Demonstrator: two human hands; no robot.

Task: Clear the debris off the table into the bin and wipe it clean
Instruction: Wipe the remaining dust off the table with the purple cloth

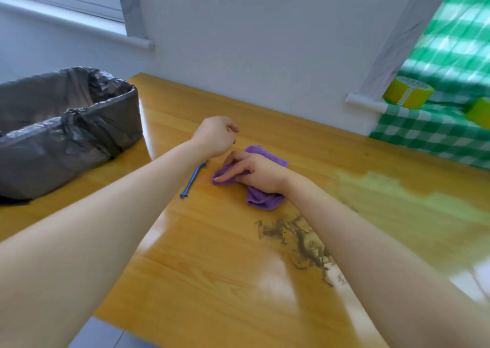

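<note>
My right hand point(252, 172) lies on a crumpled purple cloth point(261, 200) in the middle of the wooden table point(212, 268), its fingers and thumb gathered round the cloth's left part. My left hand point(214, 135) hovers just behind and left of it, fingers curled with the thumb against them; nothing shows inside. A blue cord point(191, 180) lies on the table, and its far end runs under the heel of that hand. A dark smear of dirt point(299, 239) spreads on the table near my right forearm. The bin point(66, 125), lined with a grey bag, stands at the table's left end.
A green checked cloth point(437, 133) covers the surface at the far right, with two yellow-green tape rolls point(408, 91) on it. A white wall runs along the table's far edge. The table's front edge and grey floor point(100, 334) show at the bottom left.
</note>
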